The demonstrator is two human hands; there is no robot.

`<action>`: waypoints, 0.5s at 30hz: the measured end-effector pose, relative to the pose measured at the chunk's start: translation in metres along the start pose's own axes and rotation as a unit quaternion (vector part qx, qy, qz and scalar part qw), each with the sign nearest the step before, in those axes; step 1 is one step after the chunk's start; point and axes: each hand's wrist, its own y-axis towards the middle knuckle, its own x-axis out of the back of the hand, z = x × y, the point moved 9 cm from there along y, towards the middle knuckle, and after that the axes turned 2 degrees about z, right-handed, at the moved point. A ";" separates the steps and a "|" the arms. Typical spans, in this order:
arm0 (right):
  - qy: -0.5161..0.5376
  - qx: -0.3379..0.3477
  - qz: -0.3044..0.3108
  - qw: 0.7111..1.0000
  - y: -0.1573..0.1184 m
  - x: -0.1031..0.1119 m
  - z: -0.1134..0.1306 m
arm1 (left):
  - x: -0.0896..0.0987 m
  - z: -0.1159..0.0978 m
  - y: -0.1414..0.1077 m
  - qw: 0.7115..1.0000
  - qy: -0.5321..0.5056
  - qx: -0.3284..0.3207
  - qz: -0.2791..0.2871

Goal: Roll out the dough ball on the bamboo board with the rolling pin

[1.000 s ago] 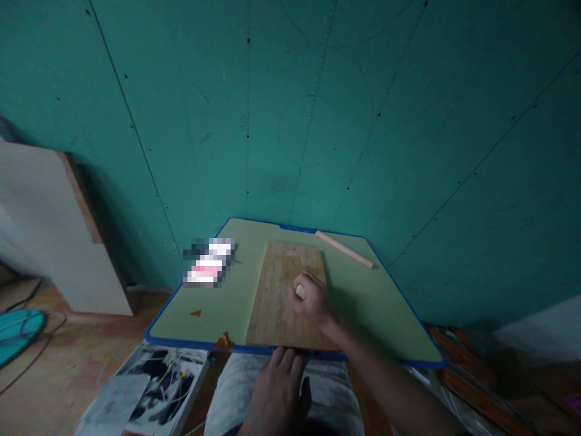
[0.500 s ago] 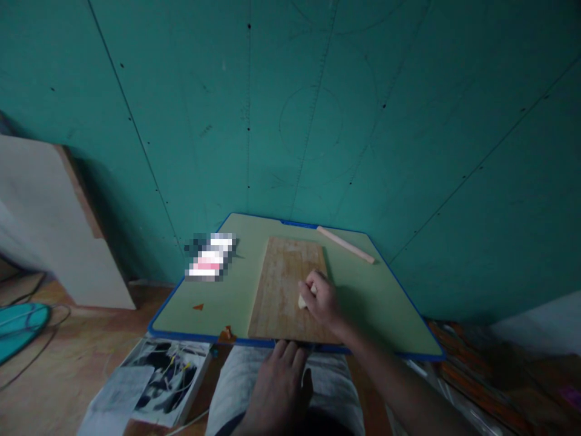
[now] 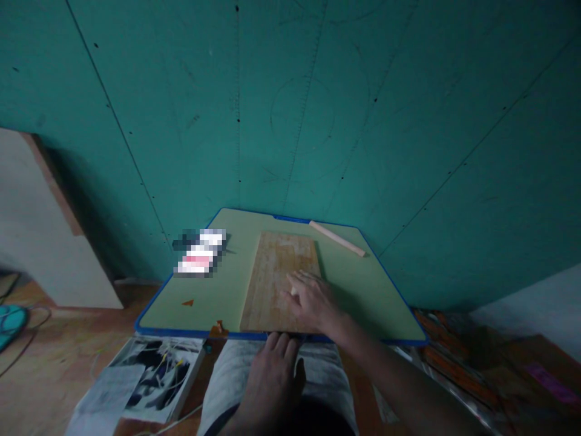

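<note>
My right hand (image 3: 313,298) lies over a small pale piece of dough (image 3: 294,291) on the wooden cutting board (image 3: 276,260). Its fingers are stretched forward, and the palm covers most of the dough. My left hand (image 3: 276,369) is at the near edge of the table, above my lap. Its fingers are extended and their tips meet the front edge by the board; whether they press on the board or the table is hard to see.
A thin wooden rolling pin (image 3: 338,238) lies at the back right of the green, blue-rimmed table (image 3: 363,297). A pixelated object (image 3: 200,253) is on the left, with an orange scrap (image 3: 187,303) nearer. A green wall (image 3: 290,121) rises behind; a box of cables (image 3: 163,378) stands below left.
My right hand has gone from curled around the dough to flattened over it, fingers stretched forward. The left hand stays at the table edge. The whole view has shifted slightly.
</note>
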 end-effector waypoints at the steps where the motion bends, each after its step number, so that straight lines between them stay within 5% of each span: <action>1: -0.015 -0.022 0.009 1.000 0.004 -0.002 -0.001 | 0.000 0.000 0.000 1.000 -0.001 0.000 0.003; 5: -0.034 -0.084 0.034 0.995 0.023 -0.011 -0.004 | -0.001 0.000 0.001 1.000 -0.002 0.009 0.009; 15: -0.056 -0.095 0.017 0.994 0.079 -0.012 -0.006 | -0.001 -0.003 -0.001 0.999 -0.011 0.024 0.021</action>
